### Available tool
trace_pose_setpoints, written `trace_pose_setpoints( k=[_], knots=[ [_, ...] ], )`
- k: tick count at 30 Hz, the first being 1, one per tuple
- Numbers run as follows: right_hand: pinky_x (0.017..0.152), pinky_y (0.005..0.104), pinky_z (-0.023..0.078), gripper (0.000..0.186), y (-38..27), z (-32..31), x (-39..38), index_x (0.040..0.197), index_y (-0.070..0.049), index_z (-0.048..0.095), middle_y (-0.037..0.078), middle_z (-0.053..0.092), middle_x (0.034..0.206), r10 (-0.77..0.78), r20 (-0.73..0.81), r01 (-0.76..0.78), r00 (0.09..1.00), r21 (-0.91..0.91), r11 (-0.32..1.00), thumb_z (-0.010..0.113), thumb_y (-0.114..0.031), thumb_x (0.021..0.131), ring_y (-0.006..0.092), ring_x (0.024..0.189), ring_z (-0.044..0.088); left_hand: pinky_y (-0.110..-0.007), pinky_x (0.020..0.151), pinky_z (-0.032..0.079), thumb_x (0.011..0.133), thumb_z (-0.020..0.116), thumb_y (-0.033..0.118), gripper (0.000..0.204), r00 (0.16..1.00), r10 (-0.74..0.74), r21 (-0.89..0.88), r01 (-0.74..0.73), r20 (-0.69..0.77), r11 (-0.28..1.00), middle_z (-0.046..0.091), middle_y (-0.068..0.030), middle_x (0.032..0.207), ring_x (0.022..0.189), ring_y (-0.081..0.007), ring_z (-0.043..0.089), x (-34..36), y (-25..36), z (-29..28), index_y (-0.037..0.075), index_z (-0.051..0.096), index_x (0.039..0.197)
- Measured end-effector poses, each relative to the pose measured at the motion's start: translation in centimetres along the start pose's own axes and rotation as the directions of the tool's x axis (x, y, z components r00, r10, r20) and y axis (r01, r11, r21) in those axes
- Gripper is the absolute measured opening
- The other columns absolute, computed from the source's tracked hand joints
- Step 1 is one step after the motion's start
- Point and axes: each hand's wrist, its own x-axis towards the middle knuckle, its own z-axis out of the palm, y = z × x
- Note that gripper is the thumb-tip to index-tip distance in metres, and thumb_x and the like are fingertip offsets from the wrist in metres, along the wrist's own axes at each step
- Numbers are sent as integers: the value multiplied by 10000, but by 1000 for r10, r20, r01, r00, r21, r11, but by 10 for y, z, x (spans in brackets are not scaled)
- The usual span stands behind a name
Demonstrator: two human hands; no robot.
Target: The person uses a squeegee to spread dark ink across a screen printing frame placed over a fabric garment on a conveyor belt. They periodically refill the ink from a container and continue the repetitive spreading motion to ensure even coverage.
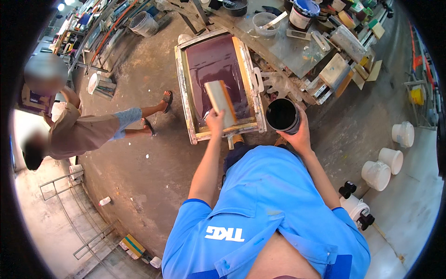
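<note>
My left hand (215, 122) is closed round a squeegee (217, 97) with a pale wooden body and an orange edge, held over the near part of a screen printing frame (180, 88). Dark purple mesh (213, 58) fills the frame, and a wet sheen shows across it. Right of the frame, my right hand (299, 132) grips a round black tub (282, 115) by its side. The tub's mouth faces up toward me; its inside is too dark to make out.
A workbench (278, 49) at the far right carries a clear bowl (268, 23), a blue-rimmed bucket (304, 11) and tools. White buckets (376, 174) stand on the right floor. Two people are at the left, one in a tan shirt (83, 132). A metal rack (79, 209) lies lower left.
</note>
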Motion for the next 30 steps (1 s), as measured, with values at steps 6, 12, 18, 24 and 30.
trace_pose_setpoints(
  k=[6, 12, 18, 24, 30],
  knots=[
    [1145, 474, 371, 1074, 2, -3, -5, 1512, -36, 324, 207, 425, 1495, -47, -1, 47, 999, 27, 999, 941, -258, 662, 383, 1392, 429, -435, 758, 546, 824, 742, 218, 364, 966, 198, 482, -95, -167, 871, 735, -224, 909, 856, -374, 723, 28, -9, -97, 45, 721, 1144],
    [1151, 475, 367, 1085, -8, -7, 3, 1519, -41, 317, 199, 415, 1519, -23, 51, 23, 998, 3, 1000, 941, -276, 662, 376, 1410, 415, -442, 767, 548, 810, 738, 221, 356, 985, 112, 340, -62, -129, 939, 737, -212, 913, 839, -344, 732, 9, -11, -50, 76, 729, 1135],
    [1169, 475, 348, 1098, -11, -2, 13, 1522, -46, 322, 192, 408, 1527, -43, 96, 43, 994, 7, 999, 940, -265, 641, 387, 1416, 397, -316, 681, 518, 840, 749, 203, 327, 997, 68, -47, -70, -32, 996, 743, -101, 809, 717, -101, 638, 4, 18, 36, 3, 726, 1097],
    [1164, 470, 355, 1097, -1, 6, 29, 1523, -57, 333, 184, 428, 1508, -84, 202, 96, 976, -52, 994, 936, -266, 630, 382, 1406, 407, -292, 719, 523, 862, 761, 157, 294, 993, 36, -154, -19, 111, 988, 754, -66, 907, 782, -96, 651, -7, 4, 42, -35, 727, 1081],
    [1159, 480, 349, 1056, 6, 19, 49, 1512, -67, 355, 194, 451, 1472, -155, 313, 170, 937, -20, 985, 920, -252, 639, 398, 1372, 425, -331, 680, 523, 833, 772, 189, 290, 991, 46, 6, -46, -125, 999, 749, -118, 820, 705, -146, 672, 27, -49, -57, -10, 737, 1040]
  ],
)
